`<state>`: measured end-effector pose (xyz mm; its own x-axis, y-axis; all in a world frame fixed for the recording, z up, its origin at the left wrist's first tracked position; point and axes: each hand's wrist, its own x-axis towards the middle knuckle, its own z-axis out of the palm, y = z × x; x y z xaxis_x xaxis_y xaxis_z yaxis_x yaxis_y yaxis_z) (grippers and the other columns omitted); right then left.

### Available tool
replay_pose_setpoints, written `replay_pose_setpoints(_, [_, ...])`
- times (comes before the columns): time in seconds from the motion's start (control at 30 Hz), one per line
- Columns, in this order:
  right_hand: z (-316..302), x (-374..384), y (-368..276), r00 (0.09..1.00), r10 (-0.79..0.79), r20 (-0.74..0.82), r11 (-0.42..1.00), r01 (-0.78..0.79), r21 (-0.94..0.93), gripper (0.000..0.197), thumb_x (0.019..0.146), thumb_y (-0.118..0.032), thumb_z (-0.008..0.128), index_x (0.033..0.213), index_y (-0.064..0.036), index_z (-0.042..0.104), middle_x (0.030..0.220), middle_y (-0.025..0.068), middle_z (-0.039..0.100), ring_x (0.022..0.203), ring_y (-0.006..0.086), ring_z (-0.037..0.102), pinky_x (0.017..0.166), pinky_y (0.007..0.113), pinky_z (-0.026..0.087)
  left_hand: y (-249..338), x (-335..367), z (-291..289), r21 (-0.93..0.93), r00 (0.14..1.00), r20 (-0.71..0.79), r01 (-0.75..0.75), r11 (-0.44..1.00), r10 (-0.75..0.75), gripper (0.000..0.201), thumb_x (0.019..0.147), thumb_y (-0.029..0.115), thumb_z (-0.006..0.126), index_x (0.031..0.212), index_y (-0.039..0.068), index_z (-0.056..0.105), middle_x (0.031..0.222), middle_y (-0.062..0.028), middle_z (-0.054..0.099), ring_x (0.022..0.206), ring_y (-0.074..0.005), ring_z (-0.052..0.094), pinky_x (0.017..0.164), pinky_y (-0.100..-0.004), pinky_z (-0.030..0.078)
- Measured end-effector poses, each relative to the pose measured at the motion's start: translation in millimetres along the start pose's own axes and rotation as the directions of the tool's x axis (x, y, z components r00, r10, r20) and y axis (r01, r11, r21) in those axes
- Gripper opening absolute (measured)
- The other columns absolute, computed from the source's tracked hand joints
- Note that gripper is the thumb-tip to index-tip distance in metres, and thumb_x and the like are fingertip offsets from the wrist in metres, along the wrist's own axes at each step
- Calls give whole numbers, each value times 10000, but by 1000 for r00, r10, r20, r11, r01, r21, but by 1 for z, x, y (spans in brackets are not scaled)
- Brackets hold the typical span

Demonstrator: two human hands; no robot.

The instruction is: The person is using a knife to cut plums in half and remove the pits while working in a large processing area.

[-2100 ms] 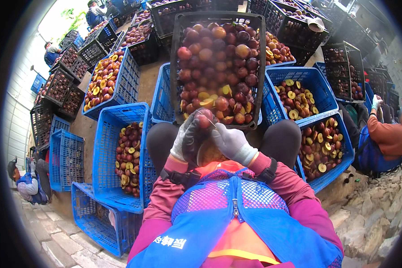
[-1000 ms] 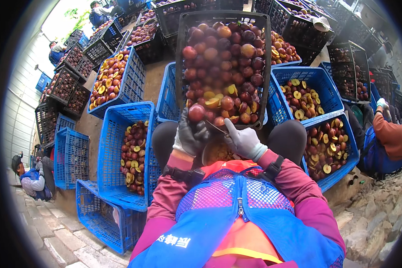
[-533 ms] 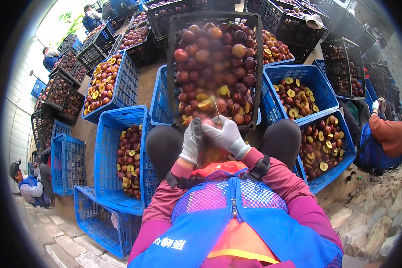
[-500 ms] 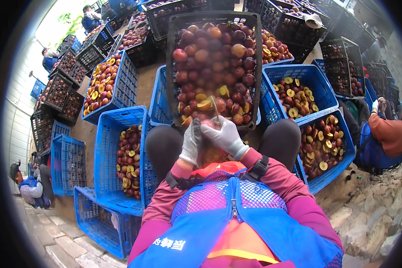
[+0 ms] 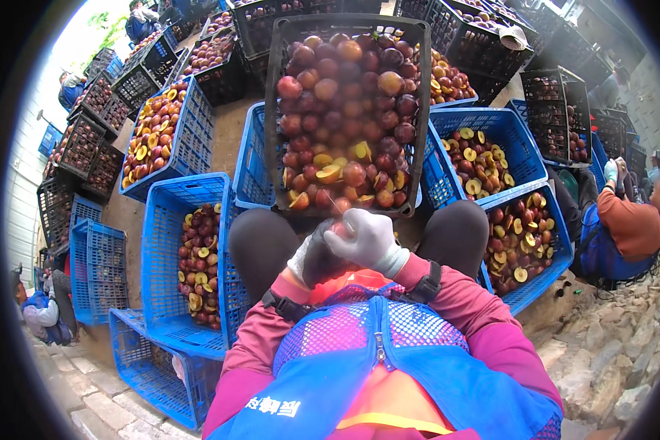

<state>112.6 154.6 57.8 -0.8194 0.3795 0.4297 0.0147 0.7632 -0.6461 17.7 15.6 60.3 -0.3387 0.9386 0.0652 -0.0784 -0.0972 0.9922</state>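
Observation:
Both my gloved hands are together in front of my lap, at the near edge of a black crate [image 5: 273,139] of plums. My left hand [image 5: 313,253], in a dark-palmed glove, is closed against a reddish plum [image 5: 342,229]. Over the same fruit curls my right hand [image 5: 370,238], in a pale glove. A thin knife blade [image 5: 334,204] shows faintly above the fingers; its handle is hidden, apparently in the right hand. Whole plums [image 5: 337,88] fill most of the crate, with cut yellow-fleshed plum halves [image 5: 328,174] near its front edge.
Blue crates of cut plums flank me: one at left [image 5: 154,257], two at right [image 5: 517,121] [image 5: 557,268]. An overturned-looking blue crate [image 5: 150,367] lies lower left. Stacked black crates [image 5: 557,110] stand behind. A co-worker [image 5: 623,227] sits at right; others are at far left.
My hands have drawn slightly down and closer together around the plum. The knife blade, raised and clearly visible before, now shows only faintly. The view has shifted a little.

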Motion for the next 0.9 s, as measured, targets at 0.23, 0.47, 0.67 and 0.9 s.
replay_pose_setpoints(0.23, [15, 6, 25, 809, 453, 374, 760, -570, 312, 458, 901, -365, 891, 1150, 6, 789, 1008, 167, 824, 918, 159, 797, 848, 332, 619, -40, 0, -27, -381, 826, -243, 400, 834, -508, 588, 1124, 678, 458, 1103, 163, 741, 794, 32, 670, 603, -114, 609, 525, -292, 469])
replay_pose_setpoints(0.47, [41, 13, 1, 993, 118, -8, 993, -118, -1, 400, 796, -401, 925, 840, -70, 705, 749, 148, 708, 665, 327, 736, 641, 400, 589, -95, -3, -38, -448, 933, -263, 106, 888, -245, 478, 1125, 541, 551, 1258, 98, 671, 1048, -36, 729, 934, -205, 715, 825, -370, 579])
replay_pose_setpoints(0.67, [48, 18, -3, 982, -188, 7, 979, 188, -83, 365, 759, -349, 906, 746, -112, 630, 647, 109, 628, 533, 331, 655, 516, 426, 527, -18, -13, -50, 247, 988, -33, -138, 959, 151, 385, 990, 323, 792, 1262, 95, 644, 1088, -47, 729, 991, -211, 716, 886, -394, 584])
replay_pose_setpoints(0.9, [26, 23, -29, 826, -478, 300, 866, 500, 3, 336, 731, -342, 894, 789, -126, 644, 693, 89, 631, 571, 329, 656, 552, 429, 535, -44, -42, -59, -310, 997, 27, 78, 947, -73, 366, 816, 46, 857, 1135, 109, 691, 913, 12, 688, 863, -168, 712, 744, -372, 579])
